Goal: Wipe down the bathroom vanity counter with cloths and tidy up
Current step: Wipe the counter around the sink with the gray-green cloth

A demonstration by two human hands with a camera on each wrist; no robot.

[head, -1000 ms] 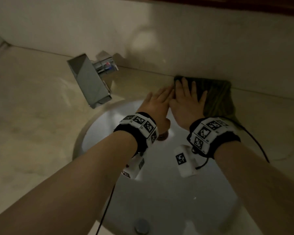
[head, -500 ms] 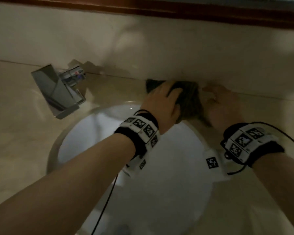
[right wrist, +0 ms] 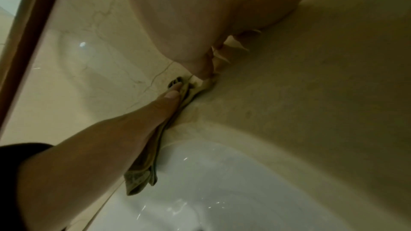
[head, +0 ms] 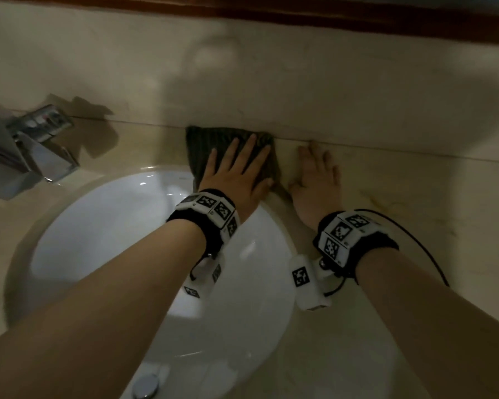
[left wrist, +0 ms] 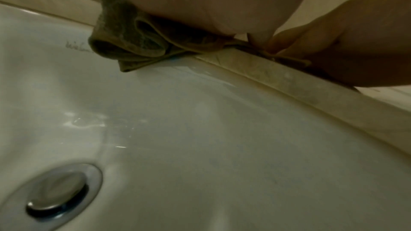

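Observation:
A dark green cloth (head: 203,146) lies bunched on the beige vanity counter (head: 409,203), behind the sink and against the backsplash. My left hand (head: 239,168) presses flat on it with its fingers spread. In the left wrist view the cloth (left wrist: 124,41) folds over the basin's edge under my palm. My right hand (head: 319,168) lies flat on the bare counter just right of the cloth, its fingertips near the wall. In the right wrist view my left hand (right wrist: 133,120) lies on the cloth (right wrist: 142,178).
The white sink basin (head: 113,240) lies under both forearms, with a chrome drain stopper (head: 146,387) at its bottom. A square chrome faucet (head: 26,148) stands at the far left. A beige backsplash (head: 329,82) closes the back. Counter stretches off to the right.
My right hand has come off the cloth and now lies on the counter to its right. My left hand has moved onto the cloth and spread flat.

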